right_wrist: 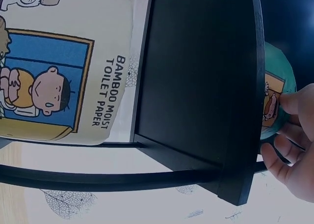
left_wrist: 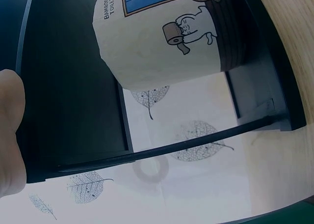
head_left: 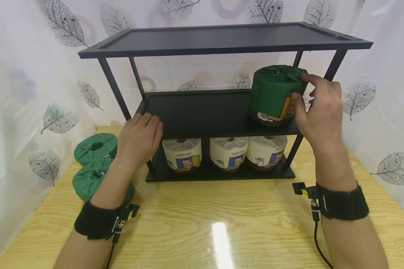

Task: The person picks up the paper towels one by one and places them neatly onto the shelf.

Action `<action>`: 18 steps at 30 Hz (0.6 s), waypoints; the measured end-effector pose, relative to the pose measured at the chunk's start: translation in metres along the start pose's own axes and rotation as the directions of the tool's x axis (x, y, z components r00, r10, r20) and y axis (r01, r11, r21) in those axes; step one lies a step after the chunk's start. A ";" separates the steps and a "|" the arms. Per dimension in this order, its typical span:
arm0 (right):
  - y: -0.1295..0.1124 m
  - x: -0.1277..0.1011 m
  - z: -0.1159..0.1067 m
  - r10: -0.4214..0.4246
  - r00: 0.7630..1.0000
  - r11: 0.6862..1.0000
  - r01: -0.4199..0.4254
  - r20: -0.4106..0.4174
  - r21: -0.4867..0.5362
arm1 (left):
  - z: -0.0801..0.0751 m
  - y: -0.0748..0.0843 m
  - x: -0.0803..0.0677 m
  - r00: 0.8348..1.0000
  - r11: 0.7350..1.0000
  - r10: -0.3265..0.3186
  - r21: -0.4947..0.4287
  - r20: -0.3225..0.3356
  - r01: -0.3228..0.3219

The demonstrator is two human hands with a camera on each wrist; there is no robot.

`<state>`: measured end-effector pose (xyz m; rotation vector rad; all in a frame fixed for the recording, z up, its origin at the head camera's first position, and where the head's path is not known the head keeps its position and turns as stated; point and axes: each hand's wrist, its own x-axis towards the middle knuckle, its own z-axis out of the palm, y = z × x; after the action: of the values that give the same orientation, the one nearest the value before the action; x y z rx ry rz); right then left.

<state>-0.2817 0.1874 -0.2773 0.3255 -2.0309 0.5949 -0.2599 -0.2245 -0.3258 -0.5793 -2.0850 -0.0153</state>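
Note:
On the right part of the middle tier of a black shelf rack (head_left: 202, 114) stands a green-wrapped toilet roll (head_left: 272, 93). My right hand (head_left: 323, 106) holds it from the right, index finger at the top edge and thumb on the front. In the right wrist view, the fingers of that hand (right_wrist: 299, 135) touch the roll's green wrapper (right_wrist: 279, 67). My left hand (head_left: 139, 138) grips the left front corner of the middle tier; its fingertips are hidden in the head view. Only a piece of the left hand (left_wrist: 10, 135) shows in the left wrist view.
Three cream-wrapped toilet rolls (head_left: 229, 153) stand on the bottom tier. Two green-wrapped rolls (head_left: 95, 145) sit on the wooden table (head_left: 188, 224) left of the rack, partly behind my left forearm. Behind hangs a leaf-patterned curtain (head_left: 20, 112). A cable (head_left: 318, 239) trails from each wrist strap.

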 end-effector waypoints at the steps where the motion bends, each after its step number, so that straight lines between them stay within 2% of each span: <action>1: 0.000 0.000 0.000 0.003 1.000 1.000 -0.003 -0.006 0.000 | 0.000 0.000 0.000 1.000 1.000 0.000 0.000 0.000 0.000; 6: -0.001 -0.001 0.002 0.012 0.999 1.000 -0.012 -0.033 0.001 | 0.000 0.000 0.000 1.000 1.000 0.004 0.000 0.002 -0.004; 13: 0.000 -0.001 0.003 -0.057 0.997 0.998 0.057 -0.061 -0.001 | 0.000 0.001 0.001 1.000 1.000 0.001 0.000 0.009 -0.001; 18: -0.003 -0.001 0.005 -0.047 0.995 0.998 0.050 -0.091 0.035 | -0.001 0.001 0.001 1.000 1.000 0.001 0.003 0.018 -0.001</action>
<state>-0.2839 0.1823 -0.2791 0.3625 -1.9217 0.6071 -0.2591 -0.2238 -0.3249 -0.5806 -2.1016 -0.0062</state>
